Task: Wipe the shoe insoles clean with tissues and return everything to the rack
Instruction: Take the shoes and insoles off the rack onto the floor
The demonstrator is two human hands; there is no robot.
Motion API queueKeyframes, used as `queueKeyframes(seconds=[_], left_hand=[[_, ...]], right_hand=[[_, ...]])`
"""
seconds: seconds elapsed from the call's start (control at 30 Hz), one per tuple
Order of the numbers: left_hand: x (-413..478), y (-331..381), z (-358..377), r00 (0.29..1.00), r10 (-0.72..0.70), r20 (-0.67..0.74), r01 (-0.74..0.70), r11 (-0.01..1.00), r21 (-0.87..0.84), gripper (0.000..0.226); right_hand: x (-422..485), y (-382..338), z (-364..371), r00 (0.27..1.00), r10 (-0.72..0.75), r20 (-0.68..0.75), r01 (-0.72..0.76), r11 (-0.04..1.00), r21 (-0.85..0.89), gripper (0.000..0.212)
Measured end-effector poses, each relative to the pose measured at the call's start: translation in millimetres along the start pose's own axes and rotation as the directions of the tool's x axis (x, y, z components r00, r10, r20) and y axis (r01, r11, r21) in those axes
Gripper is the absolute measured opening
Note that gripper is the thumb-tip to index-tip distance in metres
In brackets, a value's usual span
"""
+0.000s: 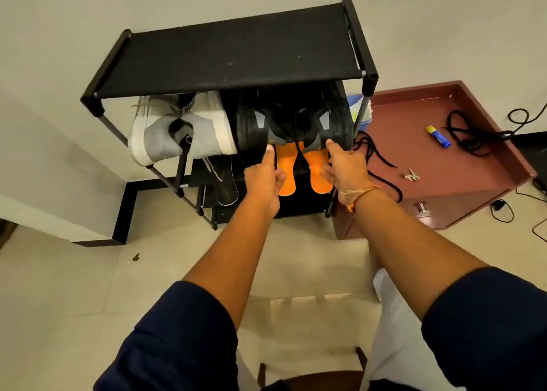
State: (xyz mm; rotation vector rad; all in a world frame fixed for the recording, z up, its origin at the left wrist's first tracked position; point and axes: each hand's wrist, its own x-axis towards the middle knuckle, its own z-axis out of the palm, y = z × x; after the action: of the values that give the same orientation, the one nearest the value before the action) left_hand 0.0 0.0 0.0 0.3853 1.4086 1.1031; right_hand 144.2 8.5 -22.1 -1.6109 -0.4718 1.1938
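Both hands on the black pair, rack's middle shelf.

Left hand (263, 177): thumb on heel of left shoe (251, 127), fingers curled under, a pinch hold. Right hand (346, 168): same hold on heel of right shoe (331, 124). Shoes sit side by side in the rack (231, 50), long axes running straight away from the person, toes in, heels out at the shelf edge. Each hand meets its own shoe head-on, arms about equally stretched. Next move likely runs along that axis, in or out; can't tell which. Orange insoles (318, 168) lie one shelf down, same axis, between and just below the hands. Right fingers are close over one, contact unclear. No tissue in sight. Laces (473, 133) on table (444, 183), right of rack.
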Motion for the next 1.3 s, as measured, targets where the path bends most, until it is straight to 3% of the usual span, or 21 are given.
queueKeyframes(seconds=[0.07, 0.17, 0.3, 0.4, 0.57, 0.73, 0.9, 1.03, 1.17, 1.3], left_hand=[[16, 11, 14, 1.000, -0.020, -0.013, 0.019, 0.996, -0.086, 0.069], [35, 30, 31, 0.999, -0.019, -0.045, 0.007, 0.966, -0.258, 0.070], [64, 36, 43, 0.996, -0.044, -0.077, 0.016, 0.941, -0.339, 0.081], [75, 40, 48, 0.991, -0.060, -0.116, 0.012, 0.926, -0.377, 0.078], [89, 41, 46, 0.980, -0.107, -0.169, 0.042, 0.935, -0.351, 0.078], [87, 40, 46, 0.991, -0.129, -0.026, 0.110, 0.917, -0.383, 0.057], [79, 37, 43, 0.977, -0.174, 0.126, 0.214, 0.842, -0.495, 0.072], [71, 28, 43, 0.969, -0.181, 0.165, 0.243, 0.809, -0.535, 0.070], [60, 19, 42, 0.974, -0.125, 0.190, 0.210, 0.817, -0.538, 0.038], [47, 10, 36, 0.957, -0.132, 0.257, 0.256, 0.800, -0.543, 0.046]], right_hand=[[12, -12, 6, 0.999, 0.041, 0.005, -0.041, 0.994, 0.098, 0.024], [28, -17, 18, 0.992, 0.127, -0.027, -0.112, 0.942, 0.316, 0.033], [46, -18, 34, 0.974, 0.169, -0.148, -0.091, 0.899, 0.428, 0.078], [54, -21, 36, 0.983, 0.140, -0.119, -0.061, 0.859, 0.508, 0.071], [53, -23, 36, 0.988, 0.124, -0.090, -0.064, 0.868, 0.493, 0.073], [46, -23, 29, 0.990, 0.122, -0.071, -0.063, 0.830, 0.554, 0.062], [41, -24, 25, 0.990, 0.142, -0.008, -0.112, 0.816, 0.567, 0.062], [38, -26, 23, 0.990, 0.142, 0.016, -0.127, 0.827, 0.547, 0.056], [32, -22, 17, 0.982, 0.171, 0.084, -0.188, 0.810, 0.556, 0.051], [19, -13, 4, 0.960, 0.206, 0.187, -0.276, 0.795, 0.540, 0.056]])
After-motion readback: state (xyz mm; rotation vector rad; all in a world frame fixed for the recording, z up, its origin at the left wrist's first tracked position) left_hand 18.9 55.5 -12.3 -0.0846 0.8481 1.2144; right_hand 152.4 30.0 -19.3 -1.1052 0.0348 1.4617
